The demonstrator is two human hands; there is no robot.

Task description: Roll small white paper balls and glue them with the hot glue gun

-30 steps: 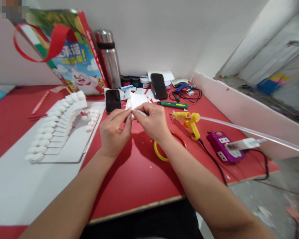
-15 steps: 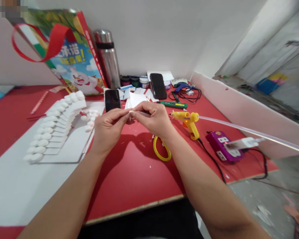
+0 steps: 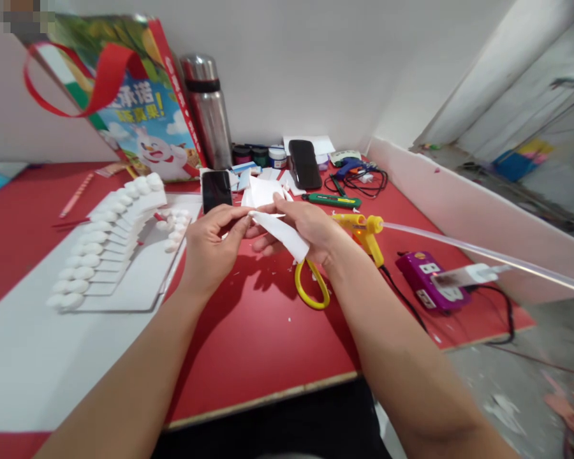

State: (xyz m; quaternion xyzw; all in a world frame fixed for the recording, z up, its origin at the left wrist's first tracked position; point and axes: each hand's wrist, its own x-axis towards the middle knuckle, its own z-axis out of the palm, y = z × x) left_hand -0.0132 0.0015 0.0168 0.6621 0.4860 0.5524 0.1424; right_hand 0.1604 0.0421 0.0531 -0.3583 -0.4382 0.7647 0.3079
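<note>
My left hand (image 3: 215, 245) is closed, thumb and forefinger pinching the narrow end of a white paper strip (image 3: 287, 237). From that pinch the strip slants down to the right, its wide end loose and slightly curled. Behind and under it is my right hand (image 3: 310, 223), thumb raised and fingers spread apart, the paper lying across its palm side. Whether the right fingers press on the paper is hard to see. Left of my hands stands a curved white stepped model (image 3: 110, 248), edged with rounded white pieces. Yellow scissor handles (image 3: 312, 306) show beneath my right wrist.
A yellow glue gun (image 3: 363, 231) with a long clear stick lies right, near a purple power strip (image 3: 428, 280). A green cutter (image 3: 335, 201), two phones, paint jars, a steel flask (image 3: 210, 115) and a printed bag (image 3: 143, 115) are at the back of the red table (image 3: 258, 357).
My right fingers have opened from their pinch and turned palm upward, bringing the white paper strip into view. My left hand keeps its pinch in nearly the same place.
</note>
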